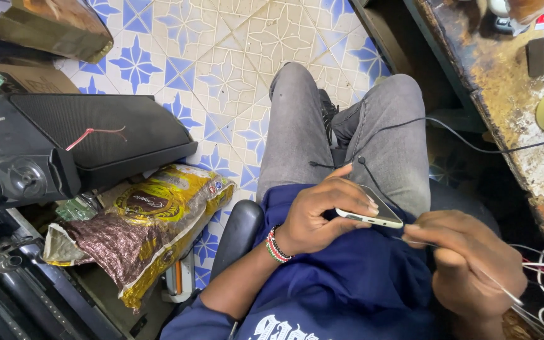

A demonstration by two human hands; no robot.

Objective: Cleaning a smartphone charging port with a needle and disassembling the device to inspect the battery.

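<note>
the left hand (322, 211) grips a phone (373, 211) over the lap, its long axis pointing down and right toward the right hand (467, 264), which sits just beside its lower end, pinched shut on thin wires (505, 293).

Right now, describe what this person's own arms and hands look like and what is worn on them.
Both hands are bare, no gloves. The left hand has a beaded wristband in red, white and green at the wrist, and a dark blue sleeve pushed up toward the elbow. The right hand shows no ring or band; its wrist lies at the frame edge.
</note>
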